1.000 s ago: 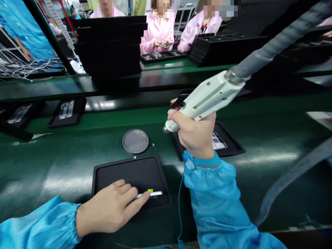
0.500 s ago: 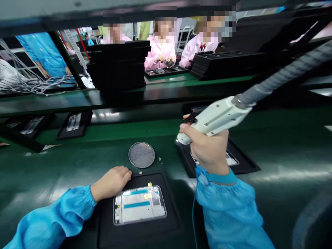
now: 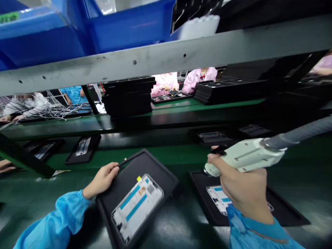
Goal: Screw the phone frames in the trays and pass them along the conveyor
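Note:
My left hand (image 3: 102,178) grips the far left edge of a black tray (image 3: 129,174) and holds it tilted and turned above the green bench. In the tray lies a white phone frame (image 3: 137,207) with blue strips. My right hand (image 3: 243,188) is closed round a white electric screwdriver (image 3: 243,159) with a grey hose (image 3: 301,133) running off to the right. Under that hand a second black tray (image 3: 282,207) rests on the bench with another white frame (image 3: 219,197) in it.
A grey shelf beam (image 3: 166,58) with blue bins (image 3: 124,24) crosses overhead. Trays with parts (image 3: 83,148) sit along the far belt. Stacks of black trays (image 3: 128,95) stand behind. People in pink coats (image 3: 199,76) work opposite; another person (image 3: 28,103) is at far left.
My left hand took the tray's edge and lifted and turned it with the frame inside. The view tipped upward, and the round mesh dish is out of sight. The screwdriver hand shifted right.

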`<state>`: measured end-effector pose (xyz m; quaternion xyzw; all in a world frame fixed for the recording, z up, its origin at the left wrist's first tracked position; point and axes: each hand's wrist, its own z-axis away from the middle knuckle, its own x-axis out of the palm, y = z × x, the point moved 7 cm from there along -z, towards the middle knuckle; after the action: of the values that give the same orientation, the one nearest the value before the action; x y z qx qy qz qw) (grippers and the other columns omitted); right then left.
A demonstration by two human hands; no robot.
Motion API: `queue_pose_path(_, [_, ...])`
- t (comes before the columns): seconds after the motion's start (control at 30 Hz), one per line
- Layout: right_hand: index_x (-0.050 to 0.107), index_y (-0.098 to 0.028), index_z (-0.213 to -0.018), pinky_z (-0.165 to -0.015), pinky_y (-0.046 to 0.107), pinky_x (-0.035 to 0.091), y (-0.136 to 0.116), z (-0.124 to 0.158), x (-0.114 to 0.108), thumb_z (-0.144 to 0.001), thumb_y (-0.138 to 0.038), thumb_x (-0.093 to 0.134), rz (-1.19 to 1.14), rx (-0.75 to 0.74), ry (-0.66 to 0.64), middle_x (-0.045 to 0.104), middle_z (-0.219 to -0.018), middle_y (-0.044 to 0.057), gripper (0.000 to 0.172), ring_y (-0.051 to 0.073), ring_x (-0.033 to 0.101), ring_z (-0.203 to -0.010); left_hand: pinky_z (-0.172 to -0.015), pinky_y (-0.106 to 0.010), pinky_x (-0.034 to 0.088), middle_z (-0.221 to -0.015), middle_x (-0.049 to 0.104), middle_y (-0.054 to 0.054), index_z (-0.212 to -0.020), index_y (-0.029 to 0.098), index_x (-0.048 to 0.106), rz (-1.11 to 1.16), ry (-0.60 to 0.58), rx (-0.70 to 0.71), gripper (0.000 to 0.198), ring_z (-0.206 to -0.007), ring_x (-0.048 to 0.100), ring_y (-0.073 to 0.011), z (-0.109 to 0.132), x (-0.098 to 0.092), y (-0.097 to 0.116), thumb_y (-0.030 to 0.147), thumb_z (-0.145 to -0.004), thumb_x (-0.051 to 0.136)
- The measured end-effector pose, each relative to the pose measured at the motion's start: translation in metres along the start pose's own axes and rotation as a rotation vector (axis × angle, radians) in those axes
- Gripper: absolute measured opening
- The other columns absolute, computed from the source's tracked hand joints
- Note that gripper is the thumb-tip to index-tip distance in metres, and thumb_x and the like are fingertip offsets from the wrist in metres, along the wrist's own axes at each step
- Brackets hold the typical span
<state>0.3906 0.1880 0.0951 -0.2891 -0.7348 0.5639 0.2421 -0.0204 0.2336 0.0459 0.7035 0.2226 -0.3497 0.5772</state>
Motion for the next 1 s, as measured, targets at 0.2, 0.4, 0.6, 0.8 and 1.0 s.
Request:
queue_pose_path(0.2, [0.071,-0.025,-0.085,-0.077,0.040,0.058,0.012,-0.007,0.004,-0.060,-0.038,0.081,0.016,0.053,-0.039,0.074,-0.088,0.004,0.030,0.028,0.071,-0.088,-0.076,-0.035,0.057,-0.106,0.064,-0.006,-0.114,0.014,0.060,0.071,0.199,-0.233,0.031,-0.088,0.065,-0.0173,-0.103,-0.012,-0.030,0.039,-0.096,0.058])
queue_pose_path(0.4, [0.071,-0.021,-0.080,-0.071,0.040,0.057,0.008,-0.009,0.000,-0.056,-0.039,0.082,0.066,0.087,-0.014,0.074,-0.082,0.007,0.032,0.030,0.071,-0.081,-0.087,-0.041,0.055,-0.118,0.061,-0.008,-0.120,0.015,0.059,-0.093,0.230,-0.316,0.034,-0.102,0.063,-0.0223,-0.149,-0.001,-0.045,0.037,-0.095,0.060])
queue_pose_path(0.6, [0.068,-0.017,-0.077,-0.064,0.038,0.054,-0.007,-0.013,0.003,-0.062,-0.038,0.075,0.091,0.012,-0.075,0.070,-0.071,0.007,0.027,0.026,0.068,-0.071,-0.094,-0.047,0.052,-0.128,0.057,-0.010,-0.124,0.016,0.057,-0.382,0.129,-0.171,0.036,-0.112,0.059,-0.0247,-0.126,0.034,-0.036,0.035,-0.094,0.061])
queue_pose_path(0.8, [0.064,-0.016,-0.081,-0.055,0.028,0.046,-0.018,0.001,0.030,-0.072,-0.038,0.062,0.152,-0.026,-0.405,0.063,-0.067,0.002,0.024,0.015,0.057,-0.059,-0.096,-0.047,0.050,-0.125,0.058,-0.010,-0.118,0.015,0.060,-0.475,-0.030,0.152,0.031,-0.113,0.058,-0.0243,-0.119,0.085,0.019,0.035,-0.094,0.061])
queue_pose_path(1.0, [0.058,-0.017,-0.074,-0.051,0.020,0.034,-0.035,0.040,0.059,-0.069,-0.024,0.061,0.223,-0.068,-0.848,0.051,-0.061,-0.006,0.009,0.008,0.043,-0.056,-0.088,-0.041,0.055,-0.118,0.062,-0.008,-0.118,0.015,0.060,-0.480,-0.159,0.418,0.030,-0.102,0.063,-0.0208,-0.142,0.145,0.091,0.035,-0.096,0.059])
